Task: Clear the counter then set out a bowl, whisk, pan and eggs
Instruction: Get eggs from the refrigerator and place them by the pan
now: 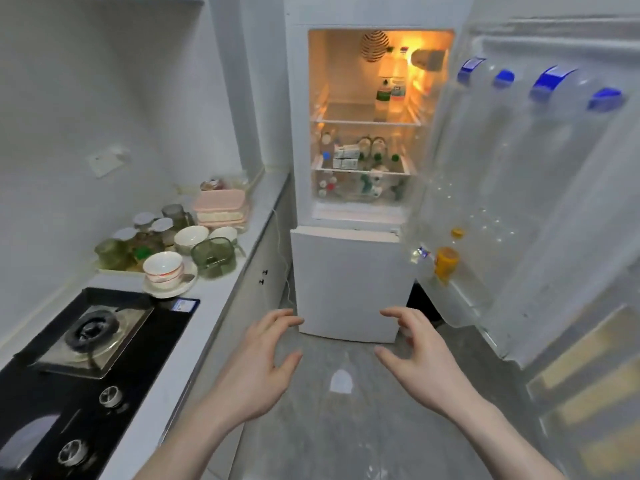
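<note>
Head view: fridge door (540, 188) bottles blurred.

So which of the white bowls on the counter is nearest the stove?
The red-striped bowl, stacked on a saucer just beyond the stove; the two plain white bowls sit farther back.

The gas hob (104, 375) has a glossy black glass top with a shiny metal burner tray (91, 336) and 2 metal knobs (110, 396). The bowls (162, 266) look like glazed ceramic. The fridge (346, 285) is smooth white; its door bottles (550, 109) are clear plastic with blue caps. The floor (346, 427) is matt grey.
</note>
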### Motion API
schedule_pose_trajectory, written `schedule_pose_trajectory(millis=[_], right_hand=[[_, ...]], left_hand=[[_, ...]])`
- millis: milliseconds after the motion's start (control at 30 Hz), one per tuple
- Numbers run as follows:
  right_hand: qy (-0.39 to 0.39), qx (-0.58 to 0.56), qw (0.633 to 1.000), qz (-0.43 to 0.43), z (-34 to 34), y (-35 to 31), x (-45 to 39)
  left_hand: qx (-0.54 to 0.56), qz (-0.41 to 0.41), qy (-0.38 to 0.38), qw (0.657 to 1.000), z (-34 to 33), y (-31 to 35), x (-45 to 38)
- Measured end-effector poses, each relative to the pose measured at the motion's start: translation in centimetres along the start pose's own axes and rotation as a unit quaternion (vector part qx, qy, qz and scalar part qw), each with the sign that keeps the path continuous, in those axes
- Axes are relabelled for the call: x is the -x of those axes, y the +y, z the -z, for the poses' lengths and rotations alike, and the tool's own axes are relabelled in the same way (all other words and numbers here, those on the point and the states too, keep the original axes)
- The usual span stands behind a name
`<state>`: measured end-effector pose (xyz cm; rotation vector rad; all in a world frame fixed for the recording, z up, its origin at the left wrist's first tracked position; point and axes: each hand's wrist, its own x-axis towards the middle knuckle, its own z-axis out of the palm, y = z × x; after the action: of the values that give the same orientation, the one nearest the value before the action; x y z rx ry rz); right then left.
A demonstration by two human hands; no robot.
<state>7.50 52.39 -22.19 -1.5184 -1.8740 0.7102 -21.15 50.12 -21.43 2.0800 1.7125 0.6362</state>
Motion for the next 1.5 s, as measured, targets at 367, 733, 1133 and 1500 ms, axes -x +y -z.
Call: schedule_pose_trajectory(millis=[367,733,1133,1500], right_hand=[[0.093,0.031,0.992,-0.074,8.3,6.9,-1.0],[-0.016,0.058,0.996,-0.061,14.1,15.6,-8.6],[-0.104,0.054,0.993,-0.020,14.3,19.0,-16.5],[-0.073,0.035,0.993,-0.089,11.0,20.8,-22.3]], left_hand=[[0.015,-0.108,-0.054,0.993,-4.7,5.0,-10.0],[0.015,-0.050,-0.026,0.998,-10.7,11.2,-15.7],[-0.001,0.015,-0.022,1.000,-14.6,14.5,-19.1],[-0.031,-0.041,-0.117,0.992,-15.8,12.8,-37.3]])
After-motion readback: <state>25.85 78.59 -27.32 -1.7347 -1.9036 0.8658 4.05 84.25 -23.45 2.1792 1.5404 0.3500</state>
